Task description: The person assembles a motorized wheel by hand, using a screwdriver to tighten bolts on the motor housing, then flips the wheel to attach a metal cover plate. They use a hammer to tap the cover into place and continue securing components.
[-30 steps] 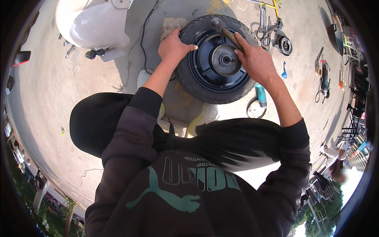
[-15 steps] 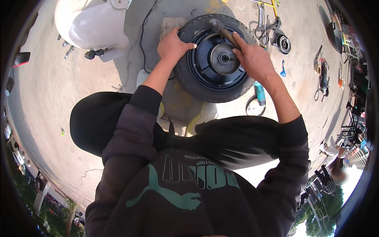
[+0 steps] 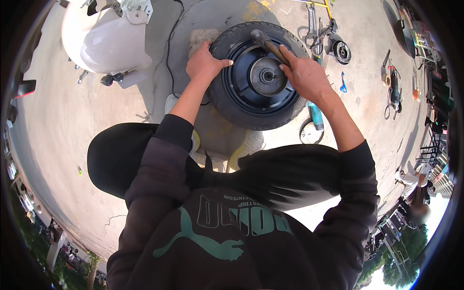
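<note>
A wheel with a black tyre (image 3: 226,107) and a dark hub motor (image 3: 241,83) lies face up in front of me. At its middle sits a round grey metal drum (image 3: 268,89) with an axle end sticking up. My left hand (image 3: 205,64) grips the tyre's left edge, thumb over the sidewall and fingertips hidden. Wrapped round the wooden handle of a hammer (image 3: 267,44), my right hand (image 3: 305,73) rests over the wheel's right side. The hammer head is above the far part of the wheel, close to the motor's rim; whether it touches cannot be seen.
A stone block (image 3: 199,38) sits at the wheel's far left. A white scooter fairing (image 3: 108,41) lies farther left, near a black cable (image 3: 170,65). To the right are wrenches (image 3: 311,30), a round black part (image 3: 341,52), a teal power tool (image 3: 316,116) and an angle grinder (image 3: 395,89).
The whole view has shifted slightly, so the wheel and tools appear a little lower and to the left. Both hands keep their holds on the tyre and hammer.
</note>
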The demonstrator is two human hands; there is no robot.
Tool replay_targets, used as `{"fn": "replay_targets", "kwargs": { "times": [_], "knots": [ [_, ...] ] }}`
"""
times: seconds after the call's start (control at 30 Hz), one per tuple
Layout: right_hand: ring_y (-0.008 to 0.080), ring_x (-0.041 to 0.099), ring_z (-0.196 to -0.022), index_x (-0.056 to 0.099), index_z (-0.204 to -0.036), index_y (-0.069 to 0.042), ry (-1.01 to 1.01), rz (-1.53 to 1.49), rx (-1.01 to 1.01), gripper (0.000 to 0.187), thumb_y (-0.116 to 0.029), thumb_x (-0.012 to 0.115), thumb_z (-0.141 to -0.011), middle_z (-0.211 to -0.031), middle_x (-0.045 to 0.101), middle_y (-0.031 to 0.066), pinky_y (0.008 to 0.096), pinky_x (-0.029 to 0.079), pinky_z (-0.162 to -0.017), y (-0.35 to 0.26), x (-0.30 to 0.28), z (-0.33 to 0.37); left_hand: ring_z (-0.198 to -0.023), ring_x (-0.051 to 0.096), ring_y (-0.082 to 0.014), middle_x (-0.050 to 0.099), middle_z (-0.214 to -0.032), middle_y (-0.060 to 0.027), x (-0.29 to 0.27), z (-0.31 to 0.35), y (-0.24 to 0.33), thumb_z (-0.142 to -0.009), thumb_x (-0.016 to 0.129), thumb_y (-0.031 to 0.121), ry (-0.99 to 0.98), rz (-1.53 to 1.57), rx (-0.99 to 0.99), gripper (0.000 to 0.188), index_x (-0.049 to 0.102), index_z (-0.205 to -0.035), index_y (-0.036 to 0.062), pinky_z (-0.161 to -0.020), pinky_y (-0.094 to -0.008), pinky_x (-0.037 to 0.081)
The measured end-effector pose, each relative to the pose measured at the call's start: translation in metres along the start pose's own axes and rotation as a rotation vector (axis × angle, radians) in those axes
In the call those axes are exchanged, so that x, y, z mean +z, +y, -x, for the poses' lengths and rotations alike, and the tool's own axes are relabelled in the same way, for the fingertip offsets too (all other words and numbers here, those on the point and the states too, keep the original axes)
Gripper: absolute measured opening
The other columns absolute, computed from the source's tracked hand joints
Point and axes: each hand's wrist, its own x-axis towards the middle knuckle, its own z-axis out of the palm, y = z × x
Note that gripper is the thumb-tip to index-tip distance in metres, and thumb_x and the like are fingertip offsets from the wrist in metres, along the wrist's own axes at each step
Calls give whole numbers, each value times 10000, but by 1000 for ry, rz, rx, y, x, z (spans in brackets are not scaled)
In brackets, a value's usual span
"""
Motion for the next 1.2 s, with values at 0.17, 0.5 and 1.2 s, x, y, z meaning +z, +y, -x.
{"fn": "replay_targets", "kwargs": {
  "times": [0.17, 0.5, 1.2],
  "knots": [
    [445, 684, -816, 463, -1544, -148, 85, -130, -35, 536, -269, 584, -1036, -866, 708, 237, 528, 536, -742, 2, -3, 3, -1202, 681, -281, 714, -1300, -85, 0, 1, -1, -634, 940, 509, 10, -24, -3, 963, 551, -1457, 196, -977, -421, 557],
    [398, 699, -864, 420, -1552, -131, -4, -23, 11, 543, -260, 564, -1045, -904, 721, 170, 502, 566, -760, -2, -14, 4, -1199, 681, -309, 712, -1302, -127, -3, -6, 1, -628, 929, 514, -24, -35, 71, 992, 549, -1472, 156, -1004, -414, 535],
    [420, 699, -847, 451, -1533, -146, 42, -9, -17, 517, -269, 569, -1045, -884, 725, 185, 523, 563, -745, 2, -2, 3, -1175, 693, -304, 733, -1257, -118, -3, -10, 3, -613, 936, 518, -21, -42, 85, 960, 586, -1438, 171, -985, -420, 551]
  ]
}}
